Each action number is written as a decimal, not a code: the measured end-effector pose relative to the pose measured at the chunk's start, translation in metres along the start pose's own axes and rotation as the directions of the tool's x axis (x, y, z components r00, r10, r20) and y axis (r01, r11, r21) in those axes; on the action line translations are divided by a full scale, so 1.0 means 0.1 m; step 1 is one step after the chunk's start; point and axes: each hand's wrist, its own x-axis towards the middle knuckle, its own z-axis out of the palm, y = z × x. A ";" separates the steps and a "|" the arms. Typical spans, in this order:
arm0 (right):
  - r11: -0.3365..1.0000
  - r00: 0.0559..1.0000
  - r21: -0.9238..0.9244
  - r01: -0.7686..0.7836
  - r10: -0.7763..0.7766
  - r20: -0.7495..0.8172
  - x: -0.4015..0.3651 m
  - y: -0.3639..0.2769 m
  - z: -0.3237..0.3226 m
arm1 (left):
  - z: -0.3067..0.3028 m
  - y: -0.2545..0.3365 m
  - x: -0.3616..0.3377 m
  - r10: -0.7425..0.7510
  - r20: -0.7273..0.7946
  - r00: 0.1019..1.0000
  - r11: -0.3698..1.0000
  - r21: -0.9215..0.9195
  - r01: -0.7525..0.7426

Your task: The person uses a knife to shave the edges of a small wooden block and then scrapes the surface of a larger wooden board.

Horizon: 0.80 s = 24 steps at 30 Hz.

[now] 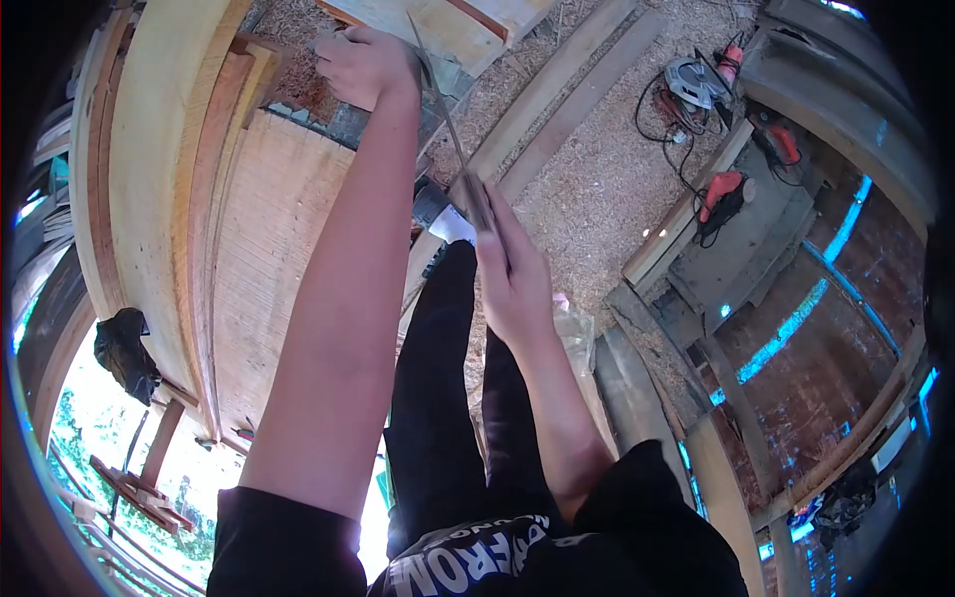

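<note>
Left hand (pixel 363 65) clenched at the plank's (pixel 284 249) far end; right hand (pixel 512 279) pinching a thin blade (pixel 448 124) beside the plank

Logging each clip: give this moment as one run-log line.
left hand: closed at pale wooden board | right hand: grip on long thin metal blade | below: sawdust-strewn floor

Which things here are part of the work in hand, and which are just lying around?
In use: left hand, closed, at the end of the wooden plank; right hand gripping a thin blade.
Lying about: grey power saw; orange power tool; black bag.
</note>
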 end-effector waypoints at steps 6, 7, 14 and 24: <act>0.979 0.972 -0.029 -0.202 0.204 0.113 0.55 -0.22 0.10 | -0.04 0.00 -0.04 -0.015 0.016 1.000 1.000 -0.005 0.016; 0.969 0.960 0.001 -0.247 0.244 0.138 0.60 -0.23 0.12 | -0.02 -0.01 -0.03 -0.009 -0.006 1.000 1.000 -0.012 0.009; 0.988 0.992 -0.109 -0.112 0.118 0.051 0.24 -0.08 0.04 | -0.02 -0.02 -0.01 0.002 0.029 1.000 1.000 -0.003 -0.002; 0.999 0.999 0.032 0.016 -0.017 0.033 0.09 0.20 0.07 | 0.01 0.00 0.00 -0.055 -0.008 0.998 0.998 0.002 0.055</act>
